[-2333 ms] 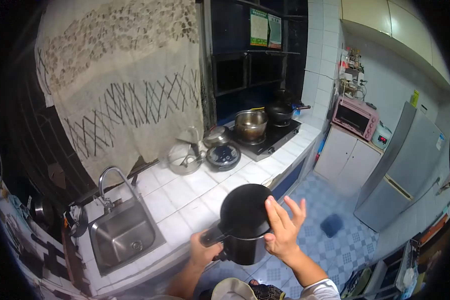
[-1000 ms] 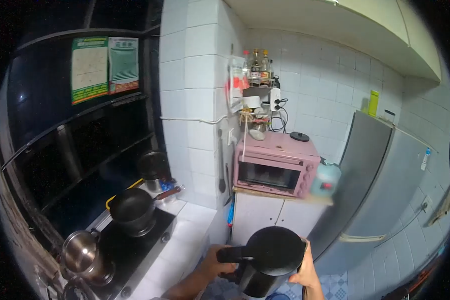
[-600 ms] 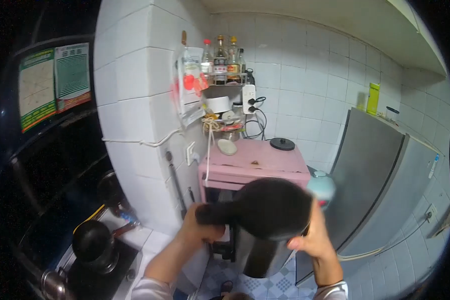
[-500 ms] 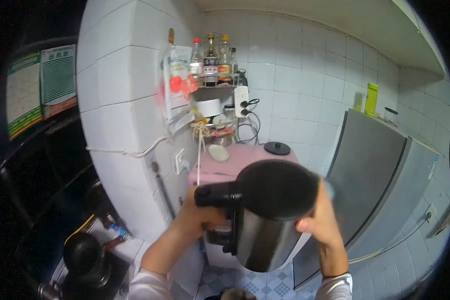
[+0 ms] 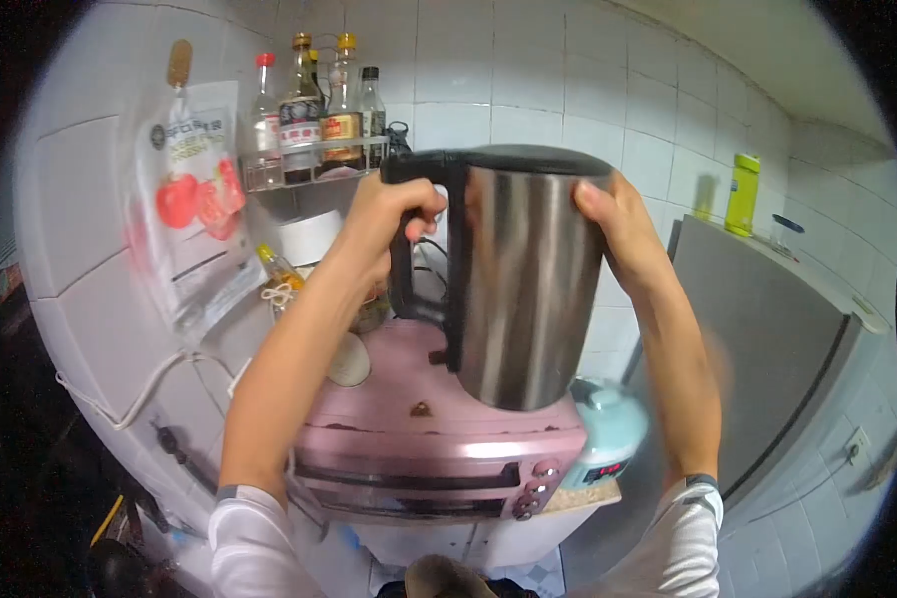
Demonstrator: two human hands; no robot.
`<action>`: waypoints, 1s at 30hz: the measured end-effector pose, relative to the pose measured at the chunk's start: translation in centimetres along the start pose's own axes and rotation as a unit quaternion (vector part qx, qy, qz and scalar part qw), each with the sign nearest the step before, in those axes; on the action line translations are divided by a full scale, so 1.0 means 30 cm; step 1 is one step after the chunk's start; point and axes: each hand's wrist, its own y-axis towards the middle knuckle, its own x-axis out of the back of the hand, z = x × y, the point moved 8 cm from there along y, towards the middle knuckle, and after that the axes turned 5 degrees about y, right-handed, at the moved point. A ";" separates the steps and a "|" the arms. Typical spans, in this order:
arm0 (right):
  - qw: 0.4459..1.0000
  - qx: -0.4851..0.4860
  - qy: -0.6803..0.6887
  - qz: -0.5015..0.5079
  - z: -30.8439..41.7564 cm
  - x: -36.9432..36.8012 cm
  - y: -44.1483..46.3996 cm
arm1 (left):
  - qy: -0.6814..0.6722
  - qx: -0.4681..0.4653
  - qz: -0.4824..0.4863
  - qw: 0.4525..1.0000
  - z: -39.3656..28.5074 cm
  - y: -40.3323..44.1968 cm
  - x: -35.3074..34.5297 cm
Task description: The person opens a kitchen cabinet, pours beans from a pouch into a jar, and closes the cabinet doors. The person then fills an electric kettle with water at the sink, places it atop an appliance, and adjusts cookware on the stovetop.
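Note:
Held up in front of me is a stainless-steel jug [image 5: 528, 289] with a black lid and a black side handle, like a soy milk maker or kettle. My left hand [image 5: 384, 219] is closed around the upper part of the handle. On the far side, my right hand [image 5: 618, 219] presses against the steel wall just under the lid, thumb in front and most fingers hidden behind. The jug hangs upright above a pink toaster oven [image 5: 439, 429], apart from its top. A pale oval dish or lid [image 5: 350, 361] lies on the oven's left.
A light-blue rice cooker [image 5: 608, 429] stands right of the oven. Farther right is a grey refrigerator [image 5: 767, 339] with a green bottle [image 5: 743, 194] on top. Sauce bottles [image 5: 301, 110] fill a wall rack [image 5: 319, 149] at left, near a hanging bag [image 5: 194, 199] with tomato pictures.
Both hands have raised the jug, so its side now shows more than its lid. My view has moved closer to the oven, bringing its front and the rice cooker into sight.

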 end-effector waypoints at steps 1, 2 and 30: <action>1.000 0.009 0.001 0.002 -0.037 0.018 0.041 | 0.010 0.001 -0.012 1.000 0.039 0.048 -0.003; 1.000 0.013 0.005 0.005 -0.079 0.038 0.078 | 0.021 -0.003 -0.023 1.000 0.072 0.096 -0.008; 0.986 -0.051 0.160 0.014 -1.015 0.141 0.296 | 0.188 0.078 -0.182 0.962 0.799 0.410 0.043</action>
